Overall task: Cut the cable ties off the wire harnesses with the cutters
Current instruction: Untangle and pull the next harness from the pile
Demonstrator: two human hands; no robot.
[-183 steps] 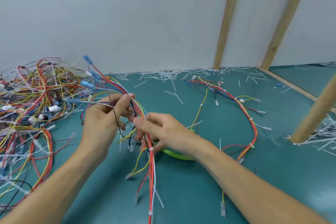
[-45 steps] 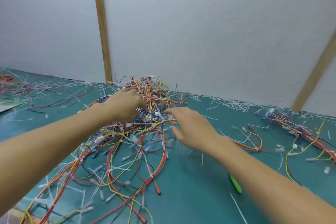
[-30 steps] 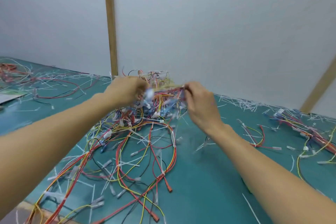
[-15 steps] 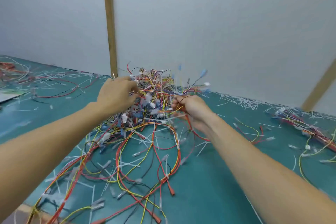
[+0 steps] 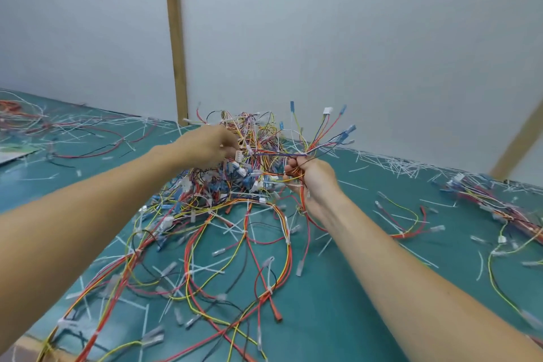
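Teal table (image 5: 338, 317) runs back to a white wall (image 5: 352, 38); bare surface lies front-centre between the forearms. Tangled wire harnesses (image 5: 235, 209) heaped centre. Right hand (image 5: 311, 179) is fisted around a harness bundle (image 5: 320, 141), ends fanning upward. Left hand (image 5: 210, 145) curls into the heap, pinching wires; its fingertips are hidden. Cutters not visible.

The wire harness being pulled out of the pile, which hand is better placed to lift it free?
Right. The right hand already grips a wire harness whose connector ends fan up above the pile. The left hand is at the pile's top, better placed to hold it down.
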